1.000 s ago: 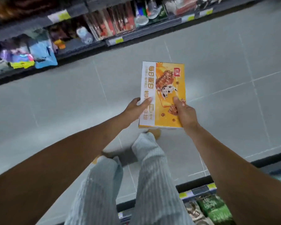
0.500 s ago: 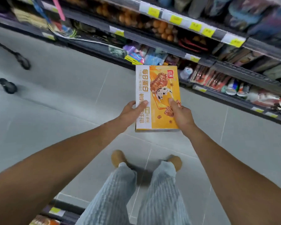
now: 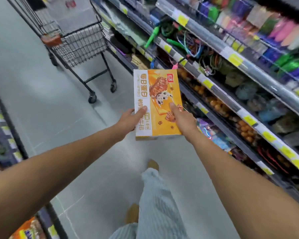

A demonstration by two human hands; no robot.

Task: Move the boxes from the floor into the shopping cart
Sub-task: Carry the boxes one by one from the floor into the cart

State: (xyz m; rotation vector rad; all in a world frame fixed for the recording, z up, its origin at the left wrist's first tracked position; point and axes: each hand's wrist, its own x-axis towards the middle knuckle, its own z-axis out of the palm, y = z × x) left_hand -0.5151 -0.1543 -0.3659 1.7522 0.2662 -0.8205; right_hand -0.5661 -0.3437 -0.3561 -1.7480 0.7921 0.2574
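A flat orange and white box [image 3: 160, 80] is held up in the air in front of the person, above the grey tiled floor [image 3: 50, 109] and well apart from it. Its printed face is turned upward toward the camera, and its long side points away from the body.

The box is gripped at its near end by both hands. The left hand [image 3: 128, 120] is closed on the near left edge, with the thumb laid flat on the white strip of the printed face and the other fingers curled under the box, where they are mostly hidden. The right hand [image 3: 181, 119] is closed on the near right part, with the thumb pressed on the orange face just below the speckled egg picture; its other fingers are hidden beneath the box.

A black wire shopping cart [image 3: 81, 44] is seen ahead and to the left, standing on its wheels on the floor, well apart from the box. What lies inside its basket cannot be told because of blur.

Shelves [image 3: 231, 94] stocked with packaged goods and marked with yellow price labels [image 3: 235, 59] run along the right side, near the box. Another shelf [image 3: 5, 118] is seen at the left edge. Light striped trousers [image 3: 155, 200] and two tan shoes [image 3: 153, 164] are seen below the arms.
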